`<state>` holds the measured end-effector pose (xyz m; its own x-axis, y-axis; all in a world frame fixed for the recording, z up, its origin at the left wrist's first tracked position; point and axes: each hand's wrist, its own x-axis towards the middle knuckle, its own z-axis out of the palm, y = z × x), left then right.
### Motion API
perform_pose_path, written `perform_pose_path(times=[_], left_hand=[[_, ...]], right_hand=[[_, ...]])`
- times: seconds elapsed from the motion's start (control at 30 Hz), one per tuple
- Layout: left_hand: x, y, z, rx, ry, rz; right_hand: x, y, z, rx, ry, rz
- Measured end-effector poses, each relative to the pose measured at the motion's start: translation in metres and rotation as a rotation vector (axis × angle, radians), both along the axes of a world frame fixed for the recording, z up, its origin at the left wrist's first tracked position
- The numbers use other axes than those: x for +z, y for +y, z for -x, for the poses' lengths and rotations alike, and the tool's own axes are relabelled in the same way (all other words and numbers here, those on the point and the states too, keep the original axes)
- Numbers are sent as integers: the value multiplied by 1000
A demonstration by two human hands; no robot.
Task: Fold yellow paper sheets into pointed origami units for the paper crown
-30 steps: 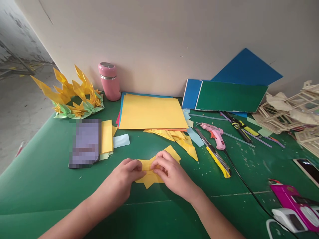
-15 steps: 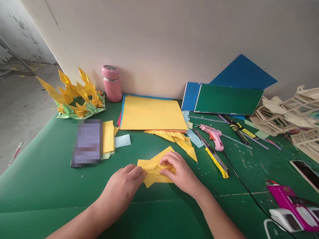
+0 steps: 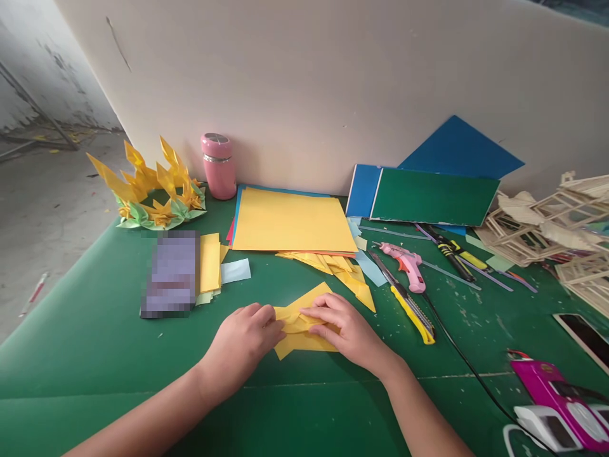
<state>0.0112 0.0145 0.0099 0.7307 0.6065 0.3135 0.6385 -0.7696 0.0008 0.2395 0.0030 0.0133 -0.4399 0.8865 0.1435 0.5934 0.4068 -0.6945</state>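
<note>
Paper (image 3: 295, 321), yellow and partly folded, lies on the green desk (image 3: 143, 362), its left end pinched by the left hand (image 3: 250, 336), the right hand (image 3: 349, 333) curled over its right, grip unclear; uneven pulling could crease it crookedly.

The left hand (image 3: 245, 346) and right hand (image 3: 352, 331) are bare, and so are the left forearm (image 3: 157, 406) and right forearm (image 3: 413, 397) as far as they show. Each forearm is smooth and fairly slim, broadening gently away from a narrower wrist, and each hand has a plain, softly curved back with low, rounded knuckles. The fingers (image 3: 320, 313) look slender with blunt, rounded tips, the right hand's seen along more of their length, though the nails are too small and blurred to tell clearly.
</note>
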Motion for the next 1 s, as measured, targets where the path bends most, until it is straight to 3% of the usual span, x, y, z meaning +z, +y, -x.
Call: perform_pose_path(times=[0.37, 0.57, 0.7, 0.77, 0.83, 0.9, 1.0], left_hand=[[-1, -1, -3, -60, 23, -89], [-4, 3, -7, -8, -69, 129], [3, 8, -6, 44, -149, 203], [10, 9, -7, 133, -302, 352], [17, 9, -10, 285, -609, 683], [23, 7, -15, 389, -917, 1027], [29, 1, -25, 431, -1116, 1255]], right_hand=[[1, 1, -3, 44, -64, -66], [1, 6, 8, 31, -27, -168], [4, 11, 13, -58, 166, -88], [5, 13, 11, -192, 395, -13], [6, 15, 11, -298, 625, 96], [8, 14, 15, -316, 761, 258], [10, 10, 31, -243, 792, 505]])
